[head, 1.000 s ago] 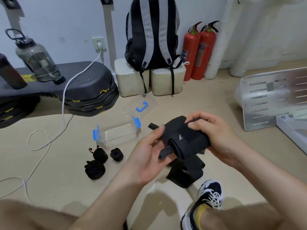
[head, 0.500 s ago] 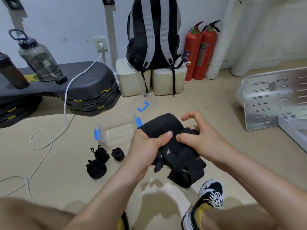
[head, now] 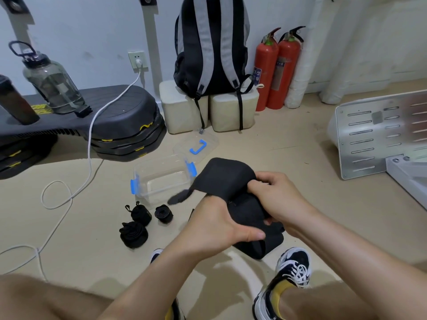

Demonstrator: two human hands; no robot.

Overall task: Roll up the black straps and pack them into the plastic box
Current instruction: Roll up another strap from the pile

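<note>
A wide black strap (head: 227, 179) is held in front of me above the floor, partly wound, its free end hanging down to the floor between my feet. My left hand (head: 217, 224) grips the wound part from the left, thumb across it. My right hand (head: 277, 199) grips the strap from the right, fingers curled over its top. The clear plastic box (head: 161, 179) with blue clips stands open on the floor just beyond, with nothing visible inside. Its lid (head: 196, 144) with a blue handle lies behind it. Three rolled black straps (head: 138, 221) lie on the floor left of my hands.
A white cable (head: 90, 135) runs from a wall socket across the floor at left. Stacked black step platforms (head: 124, 125) carry a large water bottle (head: 53, 82). A backpack (head: 212, 47) sits on two cream blocks, beside two red fire extinguishers (head: 277, 68). A metal panel (head: 381, 132) lies at right.
Both hands have turned the strap, winding it further. The left hand has dropped lower and to the right under the roll. The wide flap now arches over the top towards the box.
</note>
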